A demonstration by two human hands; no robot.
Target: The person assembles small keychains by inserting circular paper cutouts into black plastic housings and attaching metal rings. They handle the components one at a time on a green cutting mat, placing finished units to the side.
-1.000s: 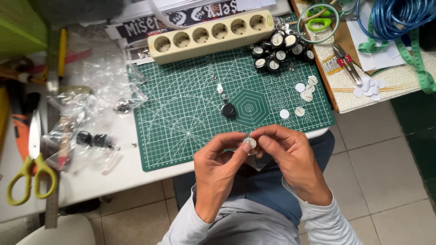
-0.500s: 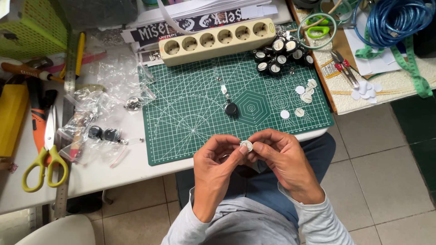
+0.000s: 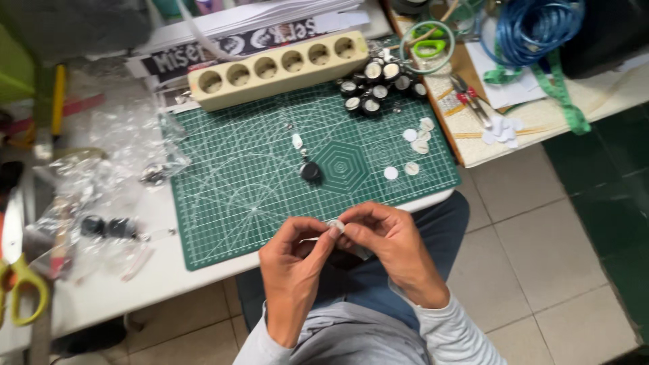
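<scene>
hands: 2, both the person's own, held close together just below the near edge of the mat, over the lap
left hand (image 3: pixel 294 260): fingers curled in, thumb + forefinger tips pinched on the near-left side of a small white disc (image 3: pixel 336 225)
right hand (image 3: pixel 385 240): fingers bent, tips closed on the same disc from the right; also a small clear bit under the fingers, can't tell what
disc: 1 in the grip, sits right between the fingertips of both hands, at the top of the grip, off the table, just beside the mat edge
mat (image 3: pixel 223 189): 1, green cutting mat w/ white grid + hexagon print, lies on the white table (image 3: pixel 108 290)
loose discs (image 3: pixel 414 142): approx 7 white ones on the right part of the mat, well apart from the hands
black caps (image 3: pixel 378 84): approx 9 round black-and-white pcs, bunched at the mat's far right corner
black fob (image 3: pixel 310 170): 1, small, dark, mid-mat, w/ small metal bits trailing above it
power strip (image 3: pixel 277 67): 1, cream, 6 sockets, lies along the far edge of the mat
scissors (image 3: pixel 17 270): 1 pair, yellow handles, far left on the table
plastic bags (image 3: pixel 115 182): clear, crumpled heap left of the mat, count unclear
blue cord (image 3: pixel 534 23): 1 coil, top right on the side table
pliers (image 3: pixel 473 101): 1 pair, red grips, beside more white discs
</scene>
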